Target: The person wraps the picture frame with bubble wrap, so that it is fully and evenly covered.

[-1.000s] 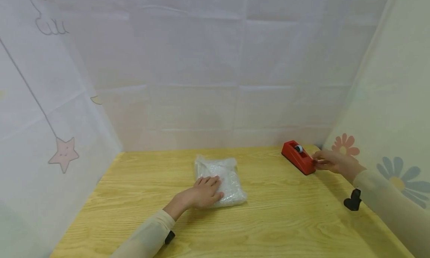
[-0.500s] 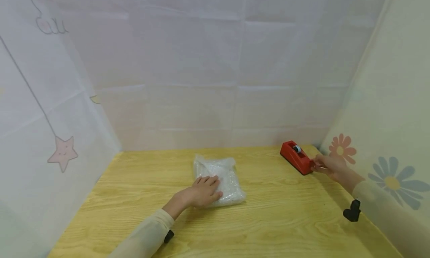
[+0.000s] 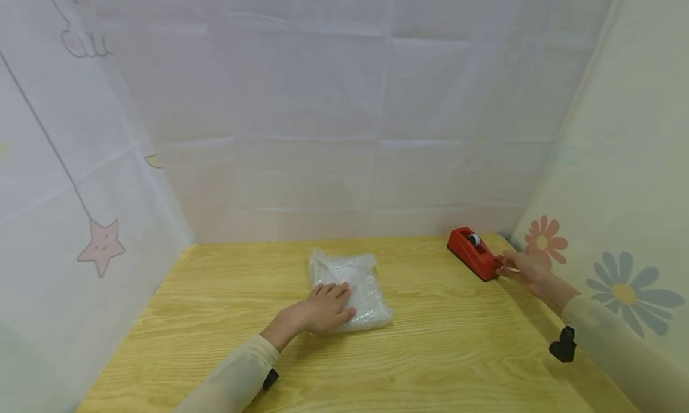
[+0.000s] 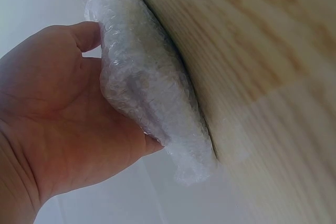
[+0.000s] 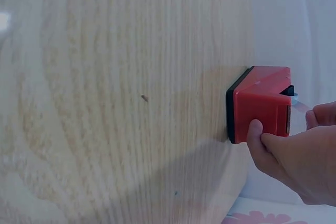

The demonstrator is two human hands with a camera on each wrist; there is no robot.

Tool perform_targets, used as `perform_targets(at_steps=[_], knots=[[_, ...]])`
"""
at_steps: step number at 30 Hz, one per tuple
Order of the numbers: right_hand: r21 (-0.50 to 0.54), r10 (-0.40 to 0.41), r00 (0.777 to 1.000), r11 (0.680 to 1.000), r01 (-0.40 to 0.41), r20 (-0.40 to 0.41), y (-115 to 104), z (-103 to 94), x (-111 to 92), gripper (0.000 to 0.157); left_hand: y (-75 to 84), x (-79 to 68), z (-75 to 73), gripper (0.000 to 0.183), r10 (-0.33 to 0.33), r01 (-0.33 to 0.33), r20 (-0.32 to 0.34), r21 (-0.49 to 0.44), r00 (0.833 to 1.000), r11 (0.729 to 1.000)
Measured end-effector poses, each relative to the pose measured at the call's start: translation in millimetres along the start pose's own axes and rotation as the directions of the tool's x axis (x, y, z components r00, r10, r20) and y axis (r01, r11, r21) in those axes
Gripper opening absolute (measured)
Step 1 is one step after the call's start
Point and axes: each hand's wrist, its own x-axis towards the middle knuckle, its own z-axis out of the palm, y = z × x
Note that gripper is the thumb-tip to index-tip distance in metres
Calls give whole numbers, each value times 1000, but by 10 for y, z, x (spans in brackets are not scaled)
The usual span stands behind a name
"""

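A flat packet in bubble wrap [image 3: 368, 296] lies mid-table in the head view. My left hand [image 3: 323, 310] rests on its near left part, fingers spread straight. In the left wrist view, the left palm [image 4: 73, 114] hovers over the wrap [image 4: 144, 72] while thumb and fingers touch it. On the right, a red tape dispenser [image 3: 473, 254] stands on the table. My right hand [image 3: 530, 272] is at its near end. In the right wrist view, the right hand [image 5: 299, 156] pinches clear tape [image 5: 301, 107] off the roll, other fingertips against the dispenser's [image 5: 257, 108] front.
The wood-grain table [image 3: 242, 281] meets a white sheet [image 3: 301, 180] at the back. Patterned sheets stand at both sides, with a pink star [image 3: 102, 245] on the left and flowers [image 3: 624, 293] on the right.
The right hand has shifted slightly left and its fingers sit closer to the dispenser's end. The left hand stays on the packet. The head view has moved a little.
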Motion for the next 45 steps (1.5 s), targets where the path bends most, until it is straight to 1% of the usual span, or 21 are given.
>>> perform_targets(at_steps=[4,6,9,11,12,13,16,17,20,24,31,33,35,39,41,45], knots=[[-44,-28,999,999,29,16,79,-11,5,34,-25,22,39,75,7,-7,-9,12,1000,1000],[-75,-42,999,996,43,26,113,-20,2,30,-7,18,18,74,1,-1,1,14,1000,1000],[-103,-59,998,993,60,15,150,-32,-12,23,37,-5,-35,71,-14,13,23,19,1000,1000],[-130,-75,997,989,75,9,168,-35,-20,21,83,-30,-88,69,-29,28,39,17,999,999],[-152,-84,996,985,84,6,177,-36,-28,24,85,-33,-93,69,-30,29,39,21,999,999],[-182,-96,995,979,95,6,189,-39,-34,30,86,-35,-96,69,-29,28,39,22,999,999],[-325,-109,994,941,99,-12,235,-62,-51,51,85,-39,-98,69,-23,22,38,24,999,999],[-361,-112,994,927,99,-15,251,-71,-57,55,81,-39,-95,69,-21,20,38,24,999,1000],[-420,-110,994,903,92,-18,301,-99,-59,56,74,-35,-88,69,-20,19,40,19,999,1000],[-403,-135,991,907,124,1,351,-121,-50,55,74,-39,-91,68,-25,24,38,15,999,1000],[-464,-197,980,870,163,-26,389,-125,-59,53,66,-26,-90,69,-18,18,33,17,999,1000],[-470,-207,978,866,168,-30,394,-130,-63,52,67,-26,-89,69,-18,17,32,17,999,1000],[-462,-205,978,871,167,-33,403,-139,-63,52,71,-26,-92,69,-17,16,31,19,999,1000],[-405,-187,982,901,154,-42,434,-158,-42,54,84,-31,-103,68,-16,15,28,20,999,1000],[-384,-182,982,911,149,-50,452,-162,-27,54,84,-27,-106,68,-16,15,27,20,1000,1000],[-386,-190,979,911,147,-74,481,-165,-8,54,81,-26,-109,68,-18,17,31,21,999,1000]])
